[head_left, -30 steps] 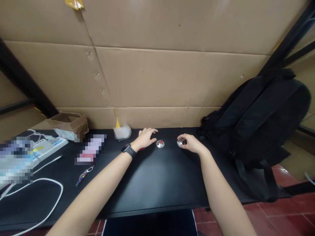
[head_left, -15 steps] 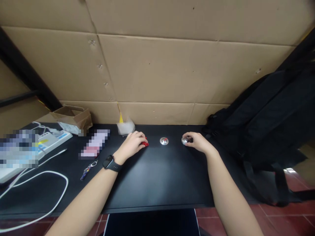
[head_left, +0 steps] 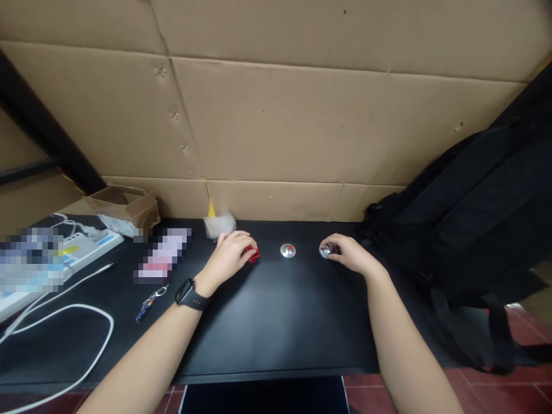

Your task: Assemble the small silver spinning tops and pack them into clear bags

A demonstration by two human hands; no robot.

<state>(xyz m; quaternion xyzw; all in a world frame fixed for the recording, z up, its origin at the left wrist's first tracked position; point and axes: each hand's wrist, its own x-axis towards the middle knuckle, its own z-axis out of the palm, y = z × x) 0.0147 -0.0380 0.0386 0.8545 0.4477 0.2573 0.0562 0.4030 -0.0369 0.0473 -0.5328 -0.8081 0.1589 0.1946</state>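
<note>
My left hand (head_left: 228,253), with a dark watch on the wrist, has its fingers curled over a small red bundle (head_left: 254,253) that looks like looped cord. The fingers partly cover it. Right of it, a shiny silver disc (head_left: 287,251) with a raised middle lies on the black tabletop, apart from both hands; a red spot shows on its centre. My right hand (head_left: 347,251) grips a second round, shiny metal piece (head_left: 326,250) between thumb and fingers, low at the table surface. Part of that piece is hidden by the fingers.
A black backpack (head_left: 470,230) fills the right side. Behind stands a cardboard wall (head_left: 280,132). A clear plastic bag (head_left: 219,224), an open cardboard box (head_left: 125,207), a keychain (head_left: 150,302), a white cable (head_left: 110,328) and a power strip (head_left: 103,241) lie leftward.
My left hand has shifted slightly left, and more red loops show beside its fingers. My right hand stays on the metal piece. The view has tilted a little.
</note>
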